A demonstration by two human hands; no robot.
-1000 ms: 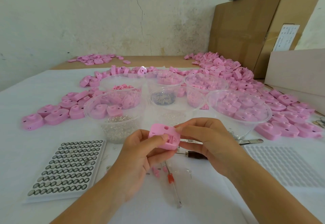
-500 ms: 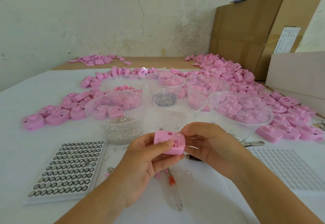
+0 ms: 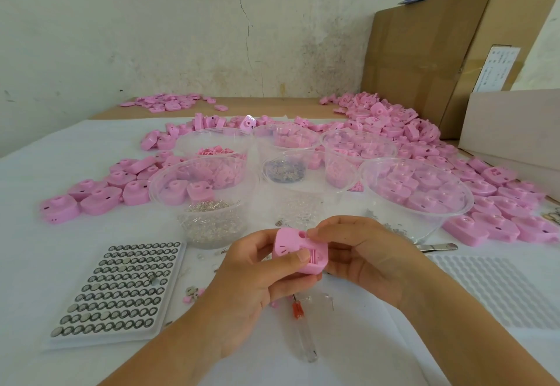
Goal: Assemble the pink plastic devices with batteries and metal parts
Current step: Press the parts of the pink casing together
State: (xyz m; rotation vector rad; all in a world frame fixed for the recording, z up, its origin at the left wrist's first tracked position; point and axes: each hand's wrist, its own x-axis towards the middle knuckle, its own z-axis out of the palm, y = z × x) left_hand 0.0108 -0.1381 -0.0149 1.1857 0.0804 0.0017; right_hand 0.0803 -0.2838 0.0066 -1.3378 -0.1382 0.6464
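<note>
Above the worktop (image 3: pixel 60 173), near the middle of its front edge, the left hand (image 3: pixel 242 282) curls thumb and fingers round a pink device (image 3: pixel 289 249); the right hand (image 3: pixel 363 261) pinches its upper corner. Uneven squeezing could, I judge, twist the casing and spill its small insides.

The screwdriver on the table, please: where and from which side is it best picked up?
Probably grip the screwdriver by its clear handle, from above at the near end: it lies flat, handle toward the person, while the shaft runs under the left hand.
</note>
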